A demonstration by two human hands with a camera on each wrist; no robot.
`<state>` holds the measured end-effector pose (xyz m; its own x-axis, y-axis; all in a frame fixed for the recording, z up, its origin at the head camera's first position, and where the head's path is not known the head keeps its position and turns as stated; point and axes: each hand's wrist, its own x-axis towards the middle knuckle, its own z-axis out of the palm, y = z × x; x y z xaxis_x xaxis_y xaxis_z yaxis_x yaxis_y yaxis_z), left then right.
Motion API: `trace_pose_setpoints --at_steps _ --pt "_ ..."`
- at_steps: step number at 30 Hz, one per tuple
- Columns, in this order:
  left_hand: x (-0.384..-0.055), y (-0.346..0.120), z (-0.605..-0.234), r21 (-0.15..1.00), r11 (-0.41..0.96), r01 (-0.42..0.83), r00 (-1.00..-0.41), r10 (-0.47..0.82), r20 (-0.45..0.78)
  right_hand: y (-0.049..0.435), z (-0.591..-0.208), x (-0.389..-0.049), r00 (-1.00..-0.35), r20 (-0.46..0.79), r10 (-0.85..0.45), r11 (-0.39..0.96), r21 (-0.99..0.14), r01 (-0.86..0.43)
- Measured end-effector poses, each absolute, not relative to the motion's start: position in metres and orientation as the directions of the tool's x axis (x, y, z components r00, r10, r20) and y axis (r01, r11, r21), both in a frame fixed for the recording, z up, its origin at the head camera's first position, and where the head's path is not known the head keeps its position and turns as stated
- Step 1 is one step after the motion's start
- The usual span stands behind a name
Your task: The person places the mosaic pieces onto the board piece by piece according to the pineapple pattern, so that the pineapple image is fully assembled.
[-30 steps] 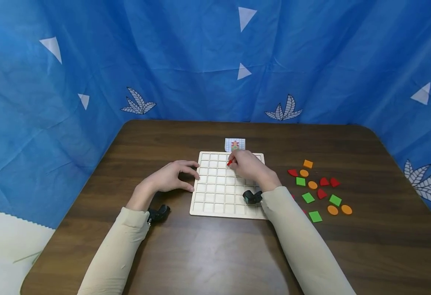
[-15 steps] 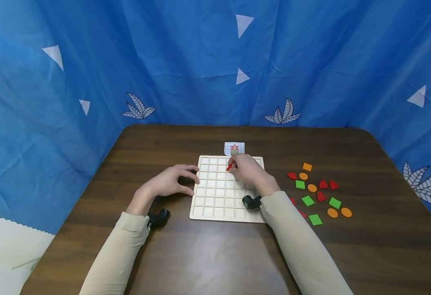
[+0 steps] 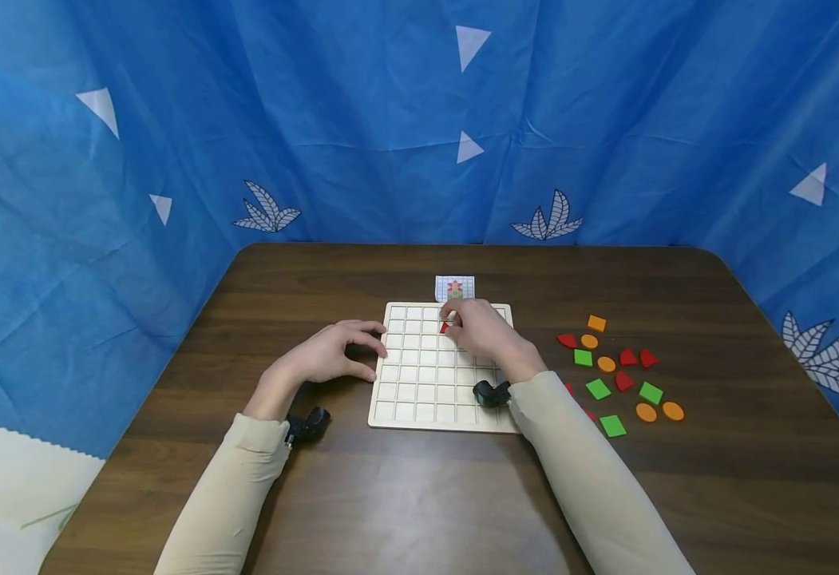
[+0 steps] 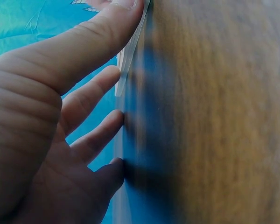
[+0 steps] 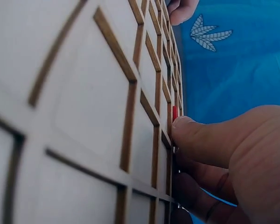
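Blue curtain behind; dark wooden table beneath both hands. Left hand spread, fingers loosely bent, tips at the nearest edge of the pale grid board, likely to steady it. Right hand above the board's far part, fingers curled. Small red piece at its thumb tip, over a cell; pinched or merely pressed, cannot tell. Printed card just beyond the right hand, probably for easy glancing. Loose pieces right of that hand, presumably kept within its reach.
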<state>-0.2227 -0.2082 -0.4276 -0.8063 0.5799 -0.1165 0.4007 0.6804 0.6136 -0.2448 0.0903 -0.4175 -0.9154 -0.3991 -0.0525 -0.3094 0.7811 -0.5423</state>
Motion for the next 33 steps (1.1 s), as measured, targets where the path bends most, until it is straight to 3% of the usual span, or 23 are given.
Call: trace_pose_setpoints --at_steps 18,33 --pt "-0.223 -0.209 -0.428 0.613 0.682 0.400 -0.804 0.582 -0.122 0.105 -0.408 -0.237 -0.905 -0.063 -0.421 0.773 -0.546 -0.322" --pt "-0.223 -0.209 -0.428 0.621 0.672 0.403 -0.807 0.581 -0.105 0.190 -0.396 -0.204 -0.899 0.027 -0.437 0.781 -0.485 -0.394"
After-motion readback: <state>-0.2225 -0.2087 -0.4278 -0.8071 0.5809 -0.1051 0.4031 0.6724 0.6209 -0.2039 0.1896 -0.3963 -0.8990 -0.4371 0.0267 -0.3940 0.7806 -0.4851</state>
